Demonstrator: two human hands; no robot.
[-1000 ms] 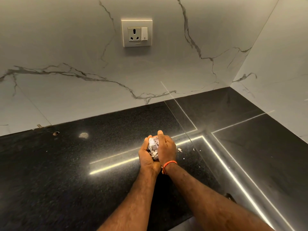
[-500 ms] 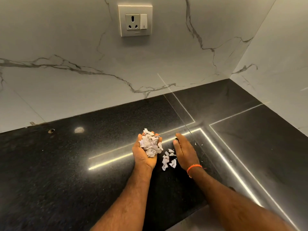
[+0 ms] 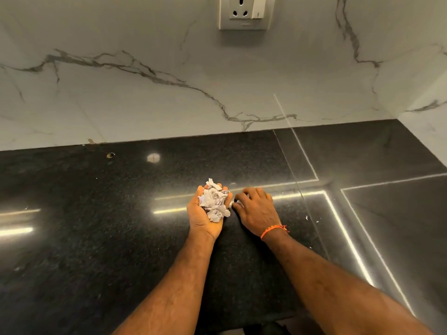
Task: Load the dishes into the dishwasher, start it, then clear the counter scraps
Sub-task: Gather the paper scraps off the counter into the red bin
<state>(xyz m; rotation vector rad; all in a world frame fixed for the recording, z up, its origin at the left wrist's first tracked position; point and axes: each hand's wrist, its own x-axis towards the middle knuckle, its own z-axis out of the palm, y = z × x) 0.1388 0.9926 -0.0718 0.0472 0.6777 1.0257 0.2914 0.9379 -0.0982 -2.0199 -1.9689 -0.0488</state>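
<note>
The left hand lies palm up over the black counter, fingers cupped round a heap of crumpled paper scraps. Just right of it, the right hand, palm down, curls its fingertips onto the counter; whether they pinch anything cannot be told. No writing is legible on the scraps or the far wall socket.

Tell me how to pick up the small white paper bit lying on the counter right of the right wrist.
Pinch the paper bit whole from straight above with thumb and fingertip: it lies tiny and flat on the black counter, offering no edge to grasp sideways. The right hand is nearest.
</note>
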